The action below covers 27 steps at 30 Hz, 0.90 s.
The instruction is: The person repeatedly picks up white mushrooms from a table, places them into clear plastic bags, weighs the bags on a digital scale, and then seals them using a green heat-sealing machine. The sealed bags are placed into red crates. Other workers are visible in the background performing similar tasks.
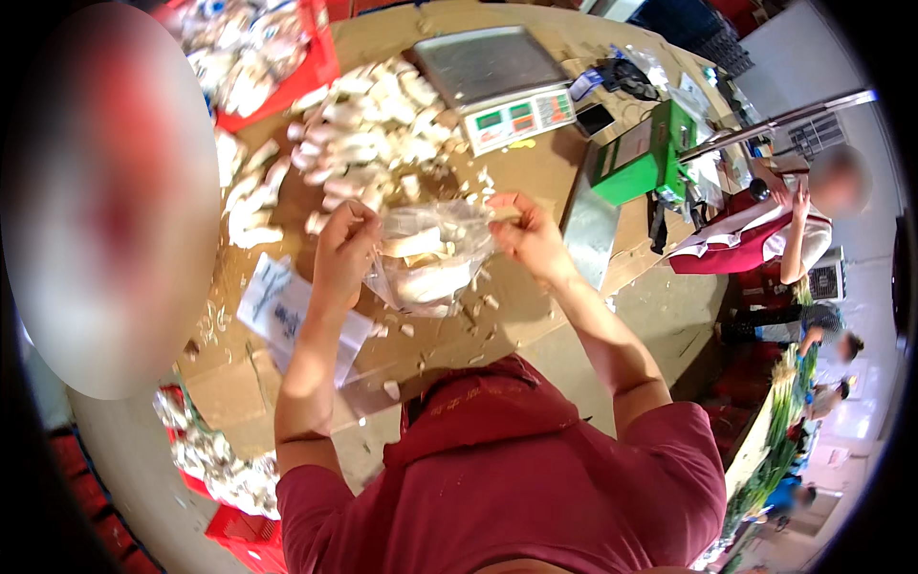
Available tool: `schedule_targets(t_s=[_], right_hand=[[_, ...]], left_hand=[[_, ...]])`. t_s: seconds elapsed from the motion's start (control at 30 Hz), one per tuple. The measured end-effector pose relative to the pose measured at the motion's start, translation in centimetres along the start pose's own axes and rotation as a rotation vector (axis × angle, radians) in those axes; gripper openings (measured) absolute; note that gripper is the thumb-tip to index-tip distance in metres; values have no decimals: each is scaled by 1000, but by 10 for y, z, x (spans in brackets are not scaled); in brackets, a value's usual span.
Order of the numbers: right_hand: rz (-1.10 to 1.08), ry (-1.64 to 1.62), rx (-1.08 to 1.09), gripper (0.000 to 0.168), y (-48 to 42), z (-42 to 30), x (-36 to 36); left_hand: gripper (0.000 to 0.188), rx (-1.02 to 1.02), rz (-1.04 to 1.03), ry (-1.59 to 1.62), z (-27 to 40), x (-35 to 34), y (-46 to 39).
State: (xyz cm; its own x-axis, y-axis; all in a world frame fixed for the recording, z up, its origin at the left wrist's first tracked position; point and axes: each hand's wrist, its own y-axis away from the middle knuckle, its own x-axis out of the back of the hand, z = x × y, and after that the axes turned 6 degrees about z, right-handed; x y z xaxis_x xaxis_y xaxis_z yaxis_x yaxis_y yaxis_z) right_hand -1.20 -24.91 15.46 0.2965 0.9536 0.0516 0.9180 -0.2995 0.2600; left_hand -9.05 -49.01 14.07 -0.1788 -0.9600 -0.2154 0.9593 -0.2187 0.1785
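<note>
My left hand (346, 251) pinches one side of the rim of a clear plastic bag (459, 224). The other side of that rim is gripped by my right hand (527, 233), so the bag spans the gap between them. Inside it lie several pale mushrooms (423, 283) with thick stems, low in the bag near the cardboard-covered table. Just beyond my hands is a large pile of similar mushrooms (373, 129). White printed plastic bags (287, 316) lie partly behind my left forearm.
Behind the pile stands a digital scale (495, 64), left of a green box (638, 154). A red crate (315, 64) of bagged mushrooms is at the back left. Trimmings (488, 301) litter the table. At the right a person (760, 222) stands; others are farther off.
</note>
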Motion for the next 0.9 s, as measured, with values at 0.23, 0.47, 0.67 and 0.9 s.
schedule_targets(t_s=[0.23, 0.47, 0.67, 0.9], right_hand=[[129, -395, 457, 25, -111, -100, 89], [272, -427, 626, 20, -245, -108, 111], [369, -292, 481, 29, -325, -41, 122], [240, -436, 399, 35, -310, -34, 127]], left_hand=[[4, -265, 37, 116, 85, -136, -110], [8, -572, 177, -54, 48, -185, -248], [20, -529, 357, -524, -22, -185, -327], [38, -574, 316, -812, -3, -183, -318]])
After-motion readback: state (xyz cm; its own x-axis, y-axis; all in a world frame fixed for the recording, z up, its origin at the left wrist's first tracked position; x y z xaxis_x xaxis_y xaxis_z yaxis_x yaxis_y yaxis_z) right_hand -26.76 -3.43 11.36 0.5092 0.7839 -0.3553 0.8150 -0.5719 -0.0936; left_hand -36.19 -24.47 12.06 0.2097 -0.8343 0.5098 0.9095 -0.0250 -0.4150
